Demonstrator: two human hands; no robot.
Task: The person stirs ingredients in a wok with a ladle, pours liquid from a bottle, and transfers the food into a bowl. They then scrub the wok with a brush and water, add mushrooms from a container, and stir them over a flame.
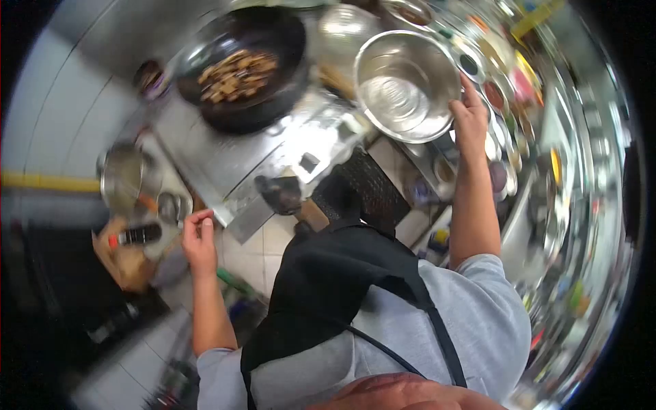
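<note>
My right hand [470,117] grips the rim of a shiny metal bowl [408,89], thumb at the rim. The bowl is tilted so that its inside faces me, and I see nothing in it. My left hand [199,240] is held out low on the left with thumb and fingers apart, and no object shows in it. Close to it are a small metal container [171,206] and a dark bottle with a red cap [140,234]. Brown cut pieces [238,75] lie in a large black wok [263,113] on the metal stove top.
A metal pot [123,181] stands at the left near a yellow pipe [51,181]. Several bowls of ingredients [495,96] line the right side, blurred. The stove's metal surface [225,150] runs across the front, with a tiled floor [253,256] below.
</note>
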